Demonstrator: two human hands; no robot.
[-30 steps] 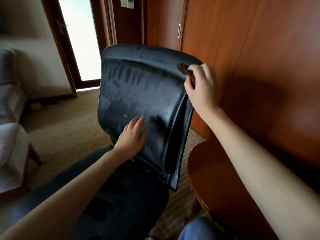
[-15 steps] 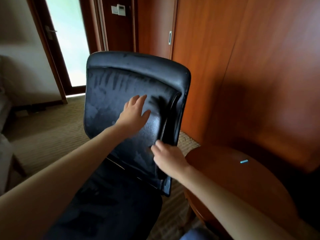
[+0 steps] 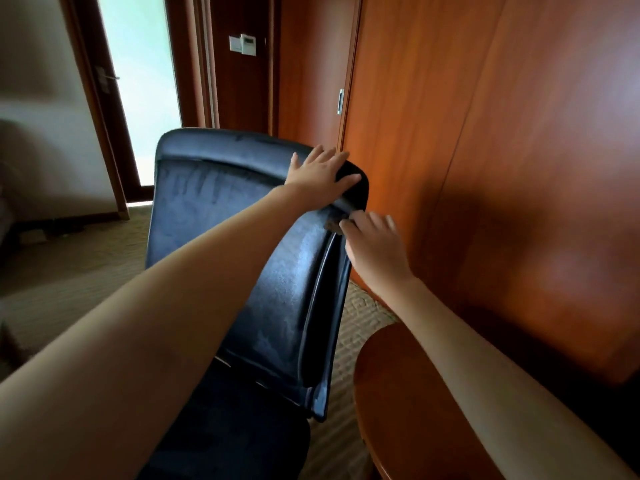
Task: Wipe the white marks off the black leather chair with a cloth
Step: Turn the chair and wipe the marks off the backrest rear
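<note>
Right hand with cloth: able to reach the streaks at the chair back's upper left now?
Probably not directly: the left forearm crosses the chair back between the right hand, holding the cloth at the right edge, and those streaks. It would have to go over that arm.

cloth (image 3: pixel 332 226) — mostly hidden under right hand (image 3: pixel 375 252) | chair seat (image 3: pixel 228 427) cut off below | left edge blurred, perhaps a sofa (image 3: pixel 7 216)
</note>
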